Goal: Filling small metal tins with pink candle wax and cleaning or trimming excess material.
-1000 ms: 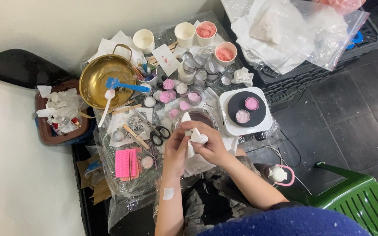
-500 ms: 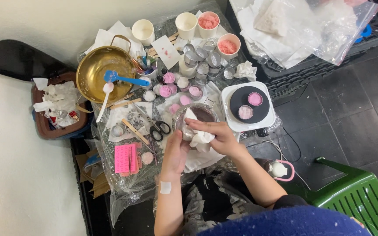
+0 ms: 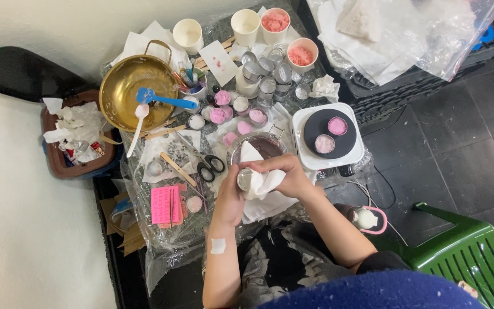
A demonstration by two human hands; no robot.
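My left hand (image 3: 231, 197) grips a small round silver tin (image 3: 244, 178) from below. My right hand (image 3: 286, 174) presses a white tissue (image 3: 261, 182) against that tin. Both hands hover over the plastic-covered low table (image 3: 170, 240), just in front of a glass bowl with dark contents (image 3: 264, 146). A white bandage is stuck on my left forearm. More white tissue lies under my hands.
A brass pot (image 3: 130, 97) with a blue spatula (image 3: 164, 100) stands at the left. Several small tins with pink wax (image 3: 224, 113), scissors (image 3: 211, 166), paper cups (image 3: 275, 23), a pink mould (image 3: 164, 205), a white hot plate (image 3: 327, 134), a brown tissue-filled bin (image 3: 75, 137), a green chair (image 3: 464, 252).
My hands and the tin have shifted slightly toward me and the tissue now wraps more of the tin. The camera view has drifted a little.
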